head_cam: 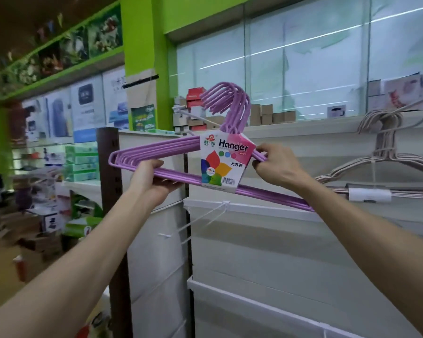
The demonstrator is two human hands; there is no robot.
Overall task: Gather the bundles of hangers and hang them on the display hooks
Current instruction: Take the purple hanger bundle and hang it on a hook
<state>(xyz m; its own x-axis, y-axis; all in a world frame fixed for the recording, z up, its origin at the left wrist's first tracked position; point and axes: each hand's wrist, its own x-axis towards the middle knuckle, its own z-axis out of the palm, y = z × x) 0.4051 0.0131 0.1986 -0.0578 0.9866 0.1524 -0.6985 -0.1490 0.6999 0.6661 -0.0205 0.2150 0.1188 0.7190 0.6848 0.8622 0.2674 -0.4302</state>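
I hold a bundle of purple hangers (pixel 181 145) up in front of a white slat wall, wrapped in a card label (pixel 226 164) reading "Hanger". My left hand (pixel 152 179) grips the bundle's lower bar near its left end. My right hand (pixel 275 164) pinches the upper right arm just beside the label. The bundle's hooks (pixel 230 103) curve over the tip of a white display hook (pixel 183 113) that sticks out from the wall. A beige bundle of hangers (pixel 386 145) hangs on another hook at the right.
Two more white display hooks (pixel 205 215) stick out of the slat wall (pixel 279 252) below the bundle. A dark brown upright post (pixel 108 167) stands left of the wall. Boxes line the ledge above. Shelves of goods and cartons fill the aisle at the left.
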